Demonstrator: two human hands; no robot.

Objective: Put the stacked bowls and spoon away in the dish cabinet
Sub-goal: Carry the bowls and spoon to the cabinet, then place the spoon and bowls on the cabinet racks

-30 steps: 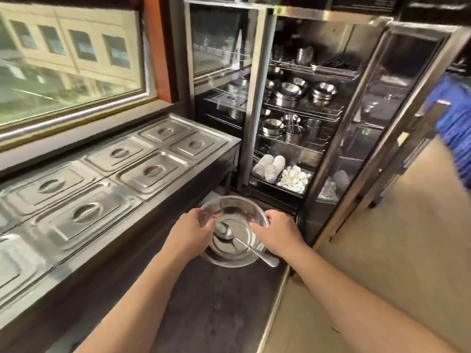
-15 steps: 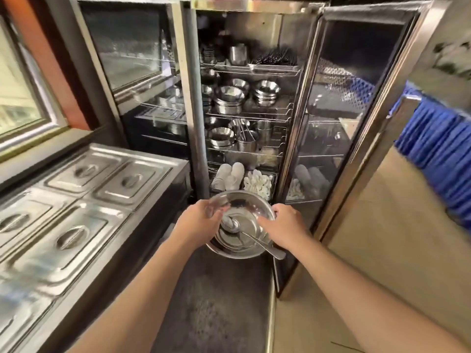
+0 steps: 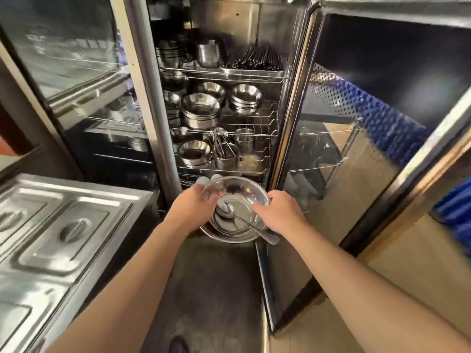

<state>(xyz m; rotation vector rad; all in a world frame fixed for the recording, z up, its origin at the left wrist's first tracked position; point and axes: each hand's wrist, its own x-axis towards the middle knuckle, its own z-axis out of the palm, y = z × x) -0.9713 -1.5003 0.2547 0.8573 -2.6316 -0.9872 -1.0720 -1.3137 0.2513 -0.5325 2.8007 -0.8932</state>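
Note:
Stacked steel bowls [image 3: 238,192] hang in front of the open dish cabinet [image 3: 221,103], low down near its bottom shelf. A metal spoon [image 3: 251,225] lies inside the top bowl, its handle sticking out over the near right rim. My left hand [image 3: 196,208] grips the left rim and my right hand [image 3: 277,212] grips the right rim. The cabinet's wire shelves hold piles of steel bowls, cups, and a holder with utensils.
The cabinet's glass door [image 3: 344,161] stands swung open to the right. A steel counter with lidded food pans [image 3: 58,230] runs along the left. A dark counter surface [image 3: 211,289] lies below my arms. White items [image 3: 204,180] peek out behind the bowls.
The bowls and both hands have come closer to the cabinet, which now fills the view; the window and most of the food pans have slid out to the left.

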